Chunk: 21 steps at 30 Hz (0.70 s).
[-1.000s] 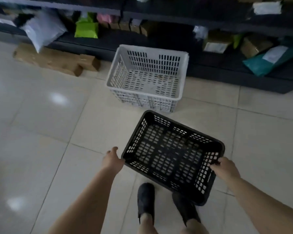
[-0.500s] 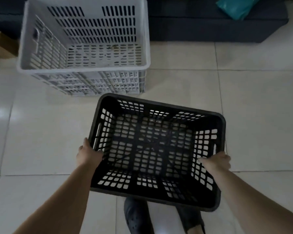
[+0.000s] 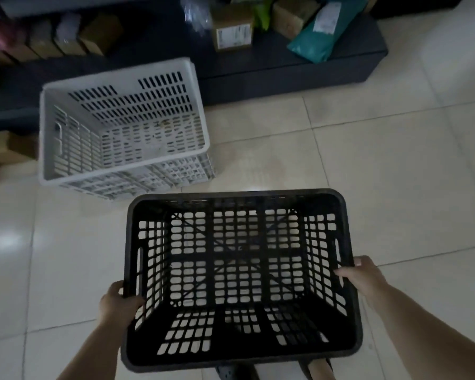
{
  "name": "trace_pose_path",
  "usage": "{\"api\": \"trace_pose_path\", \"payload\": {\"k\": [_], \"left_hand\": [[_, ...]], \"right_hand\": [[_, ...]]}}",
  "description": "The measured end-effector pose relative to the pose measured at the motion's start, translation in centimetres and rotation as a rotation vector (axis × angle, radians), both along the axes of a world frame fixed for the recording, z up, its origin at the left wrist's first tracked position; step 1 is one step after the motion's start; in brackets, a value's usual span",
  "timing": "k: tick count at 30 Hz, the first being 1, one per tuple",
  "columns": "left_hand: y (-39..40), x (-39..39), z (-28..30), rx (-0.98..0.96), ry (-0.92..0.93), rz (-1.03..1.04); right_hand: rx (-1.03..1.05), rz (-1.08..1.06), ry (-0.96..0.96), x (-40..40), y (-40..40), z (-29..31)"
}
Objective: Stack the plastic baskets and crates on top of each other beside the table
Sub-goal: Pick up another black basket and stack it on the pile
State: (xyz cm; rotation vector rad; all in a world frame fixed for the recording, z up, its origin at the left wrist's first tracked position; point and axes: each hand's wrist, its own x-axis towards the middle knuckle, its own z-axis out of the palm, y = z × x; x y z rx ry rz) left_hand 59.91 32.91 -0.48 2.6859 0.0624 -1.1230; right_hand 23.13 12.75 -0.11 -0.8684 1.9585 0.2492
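Cartons (image 3: 0, 153) of brown card sit at the far left edge of the frame, half hidden behind the white crate (image 3: 121, 127); that crate stands upright on the tiled floor (image 3: 368, 165) in the upper left, its open top toward the camera and its slotted walls and base showing, with its far side close against a dark low shelf (image 3: 285, 75) that runs across the top of the frame; boxes (image 3: 232, 30) and a teal mailer bag (image 3: 324, 31) lie on that shelf toward the upper right. Lower and just right of the white crate, apart from it, the black crate (image 3: 239, 349) fills the lower centre of the frame, open side up, its grid floor letting the pale tiles show through. The left hand (image 3: 118, 303) grips the rim at the crate's lower left, thumb hooked inside the wall and fingers curled round the outside; the right hand (image 3: 364, 278) holds the rim on the right side, fingers curled over the edge into the crate. Dark shoes (image 3: 236, 373) peek out beneath the crate's near edge at the bottom centre, which suggests it is held clear of the floor.
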Motion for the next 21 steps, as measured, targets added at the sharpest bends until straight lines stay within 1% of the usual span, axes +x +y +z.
{"api": "trace_pose_path", "payload": {"k": [2,5,7,9,11,13,15,18,21], "left_hand": [[-1.7,-0.4,4.9,-0.047,-0.025,-0.043],[-5.3,-1.4,13.1,-0.092,-0.025,-0.082],[-7.6,-2.6,18.3,-0.090,-0.050,-0.138],[-10.4,-4.6,24.0,-0.088,-0.074,-0.229],[-13.7,-7.3,29.7,-0.111,-0.099,-0.251],[-16.0,-9.1,33.1,-0.107,-0.107,-0.267],[-18.8,-12.1,37.4,-0.149,-0.117,-0.318],[-22.4,-17.3,42.8,-0.206,-0.124,-0.366],[-26.7,-22.4,46.2,-0.278,-0.097,-0.393]], "right_hand": [[-0.036,0.004,-0.038,-1.2,-1.4,4.2],[0.001,0.069,-0.043,-4.3,-3.8,10.5],[0.000,0.112,-0.033,-6.6,-5.2,15.7],[-0.022,0.090,-0.024,-8.4,-6.1,22.1],[-0.067,0.043,-0.040,-11.3,-6.5,28.4],[-0.084,0.011,-0.058,-13.7,-6.4,32.3],[-0.113,-0.004,-0.052,-17.4,-6.7,36.8],[-0.179,-0.048,-0.046,-23.3,-6.8,40.8],[-0.253,-0.135,-0.051,-28.7,-7.8,43.1]]}}
